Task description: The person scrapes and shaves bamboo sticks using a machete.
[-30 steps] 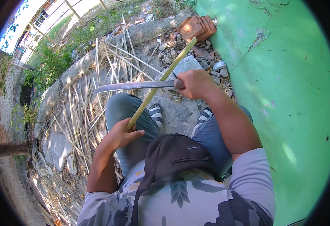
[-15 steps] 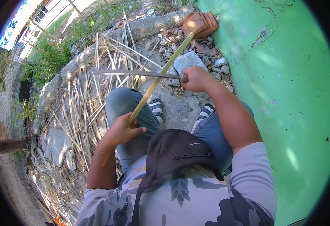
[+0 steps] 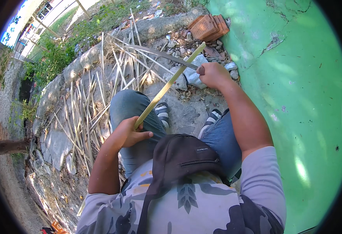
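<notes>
Left hand (image 3: 129, 133): wrapped round the near end of the stick (image 3: 166, 88), thumb poking out.
Right hand (image 3: 216, 76): closed tight round the big knife (image 3: 170, 57).
Stick: slants to the far right; I see the knife cross it.
Thin strips (image 3: 87, 111): on the ground, left.

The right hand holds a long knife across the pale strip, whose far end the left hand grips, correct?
Wrong end: in the head view, the left hand grips the near end of the pale strip. The right hand does hold the long knife across it.
</notes>
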Action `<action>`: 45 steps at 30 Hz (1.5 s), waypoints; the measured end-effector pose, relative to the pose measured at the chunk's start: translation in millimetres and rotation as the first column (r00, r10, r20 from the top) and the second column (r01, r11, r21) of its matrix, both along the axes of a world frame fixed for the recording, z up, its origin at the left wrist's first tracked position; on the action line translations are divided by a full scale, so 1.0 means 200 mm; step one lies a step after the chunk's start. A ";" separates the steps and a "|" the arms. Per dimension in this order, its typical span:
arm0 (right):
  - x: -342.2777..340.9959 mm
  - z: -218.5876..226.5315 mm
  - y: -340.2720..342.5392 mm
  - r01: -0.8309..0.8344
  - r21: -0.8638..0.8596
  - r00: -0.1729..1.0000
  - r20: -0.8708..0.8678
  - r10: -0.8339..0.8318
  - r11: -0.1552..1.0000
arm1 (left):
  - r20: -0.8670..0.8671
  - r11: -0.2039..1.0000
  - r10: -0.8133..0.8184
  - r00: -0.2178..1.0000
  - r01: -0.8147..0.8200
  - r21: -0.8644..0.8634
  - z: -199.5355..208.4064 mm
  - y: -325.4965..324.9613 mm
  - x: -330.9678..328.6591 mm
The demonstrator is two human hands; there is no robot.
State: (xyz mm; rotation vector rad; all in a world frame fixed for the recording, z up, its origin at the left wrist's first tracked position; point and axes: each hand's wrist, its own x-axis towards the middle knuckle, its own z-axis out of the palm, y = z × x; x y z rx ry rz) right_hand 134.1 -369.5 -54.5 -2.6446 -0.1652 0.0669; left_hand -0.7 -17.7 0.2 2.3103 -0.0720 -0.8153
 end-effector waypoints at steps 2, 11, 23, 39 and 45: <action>-0.05 0.08 0.06 -0.026 -0.008 1.000 -0.006 0.026 1.000 | 0.013 1.000 0.009 1.000 -0.009 -0.017 -0.01 0.02 0.00; -0.04 0.04 0.06 -0.194 -0.091 0.981 -0.014 0.194 0.977 | -0.008 0.993 0.053 0.999 -0.054 -0.103 -0.01 0.03 -0.01; -0.13 0.12 0.15 -0.232 -0.105 0.941 0.229 0.251 0.967 | -0.045 0.978 0.101 0.994 -0.108 -0.179 -0.03 0.05 -0.01; -0.18 0.19 0.33 -0.326 -0.164 0.945 -0.086 0.316 0.931 | 0.026 0.990 0.110 0.994 -0.107 -0.095 -0.01 0.04 -0.04; -0.06 0.11 0.11 -0.205 -0.065 0.977 -0.076 0.200 0.977 | 0.043 0.999 0.037 0.998 -0.038 0.014 -0.01 0.00 -0.03</action>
